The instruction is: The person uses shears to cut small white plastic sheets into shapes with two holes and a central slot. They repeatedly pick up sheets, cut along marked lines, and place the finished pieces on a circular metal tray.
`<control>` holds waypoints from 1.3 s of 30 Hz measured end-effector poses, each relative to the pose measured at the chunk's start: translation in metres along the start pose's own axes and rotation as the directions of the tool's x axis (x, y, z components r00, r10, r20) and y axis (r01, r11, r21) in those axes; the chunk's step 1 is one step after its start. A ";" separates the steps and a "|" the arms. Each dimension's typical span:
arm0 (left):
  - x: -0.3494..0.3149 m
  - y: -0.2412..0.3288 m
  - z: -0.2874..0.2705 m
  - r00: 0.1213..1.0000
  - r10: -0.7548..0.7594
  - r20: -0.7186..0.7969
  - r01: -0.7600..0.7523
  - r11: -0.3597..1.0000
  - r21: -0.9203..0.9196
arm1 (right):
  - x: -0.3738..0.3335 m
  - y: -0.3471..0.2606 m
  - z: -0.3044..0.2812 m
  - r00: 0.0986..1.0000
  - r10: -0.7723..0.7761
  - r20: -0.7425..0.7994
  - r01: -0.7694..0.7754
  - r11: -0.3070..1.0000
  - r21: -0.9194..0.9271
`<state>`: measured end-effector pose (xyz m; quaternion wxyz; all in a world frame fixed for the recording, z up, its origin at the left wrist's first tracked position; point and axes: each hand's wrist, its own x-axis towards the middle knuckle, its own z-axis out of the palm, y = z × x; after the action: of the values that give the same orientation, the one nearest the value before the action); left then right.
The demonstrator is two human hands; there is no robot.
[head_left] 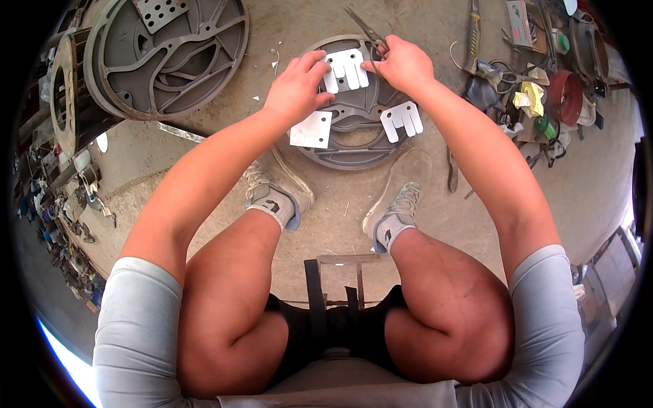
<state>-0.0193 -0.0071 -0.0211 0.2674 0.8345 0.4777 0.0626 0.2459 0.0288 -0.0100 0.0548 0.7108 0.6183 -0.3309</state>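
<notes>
A white slotted plate [345, 70] with small holes lies on a round grey cast-metal wheel [354, 158] in front of me. My left hand [297, 86] is at the plate's left edge, thumb and fingers apart, fingertips touching or very near it. My right hand [404, 66] grips scissors [365, 26], their blades pointing away to the upper left; its thumb reaches the plate's right edge. Nearer me on the wheel are an uncut white square sheet [311, 130] with two holes, at left, and another slotted white plate [401, 122], at right.
Larger metal wheels [170, 68] are stacked at the far left, a perforated plate [161, 12] on top. Tools and parts lie at the right, including a saw [474, 37], a red round part [564, 95] and a yellow crumpled piece [529, 100]. My shoes [401, 207] flank the wheel's near side.
</notes>
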 end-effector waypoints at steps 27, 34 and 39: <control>0.020 -0.013 -0.003 0.994 0.093 0.063 -0.103 0.976 0.190 | 0.010 0.025 -0.065 0.775 -0.106 0.623 0.144 0.990 -0.011; 0.018 -0.015 -0.003 0.995 0.088 0.042 -0.093 0.985 0.144 | 0.028 0.015 -0.057 0.652 0.058 0.756 0.088 0.985 -0.151; 0.022 -0.016 -0.006 0.995 0.081 0.066 -0.089 0.987 0.132 | 0.036 0.013 -0.055 0.639 0.080 0.765 0.086 0.981 -0.174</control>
<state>-0.0216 0.0194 -0.0276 0.2217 0.8717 0.4366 0.0163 0.2802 0.0832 0.0084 0.3807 0.4928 0.5669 -0.5394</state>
